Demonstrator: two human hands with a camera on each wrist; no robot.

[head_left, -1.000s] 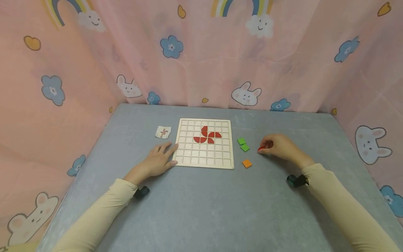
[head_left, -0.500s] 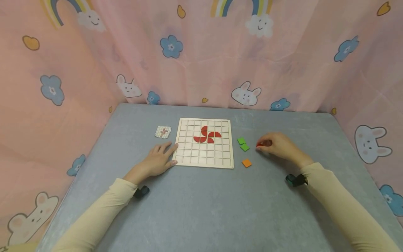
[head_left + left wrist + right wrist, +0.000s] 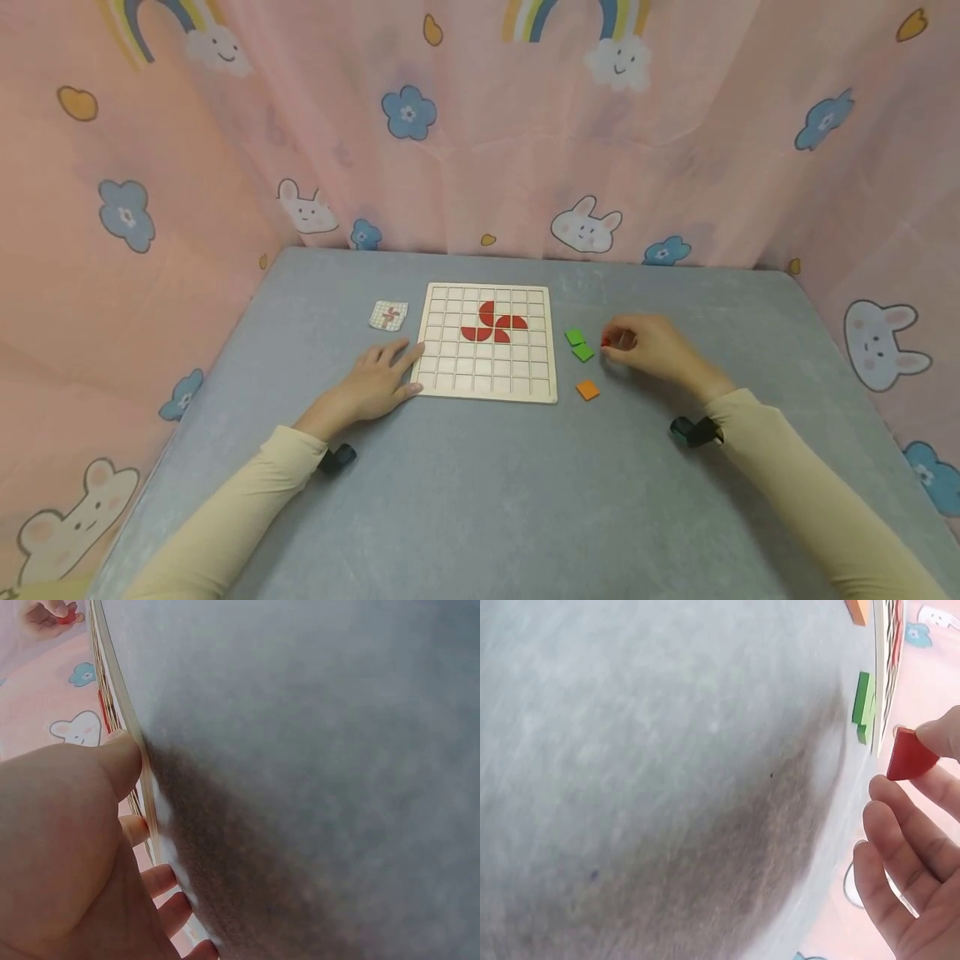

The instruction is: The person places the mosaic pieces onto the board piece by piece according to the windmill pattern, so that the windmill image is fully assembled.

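My right hand [image 3: 651, 343] pinches a red quarter-circle tile [image 3: 909, 756] between thumb and index finger, to the right of the green tiles. In the right wrist view the other fingers are spread slightly below the tile. My left hand [image 3: 369, 385] lies with fingers extended, fingertips and thumb touching the left edge of a wooden grid board [image 3: 480, 383]. Several red tiles [image 3: 512, 322] sit in the board's upper middle cells, forming a partial pinwheel. Seen from the left wrist, the thumb [image 3: 124, 761] presses at the board's edge.
Two green tiles [image 3: 575, 337] lie just right of the board, with an orange tile [image 3: 588, 390] nearer the front. A small paper card [image 3: 388, 316] with a pinwheel pattern on a grid lies left of the board. A patterned pink curtain [image 3: 480, 150] surrounds the grey table [image 3: 480, 500].
My right hand has moved a little left toward the green tiles, carrying the red tile up from the table. The left hand and the board have stayed put.
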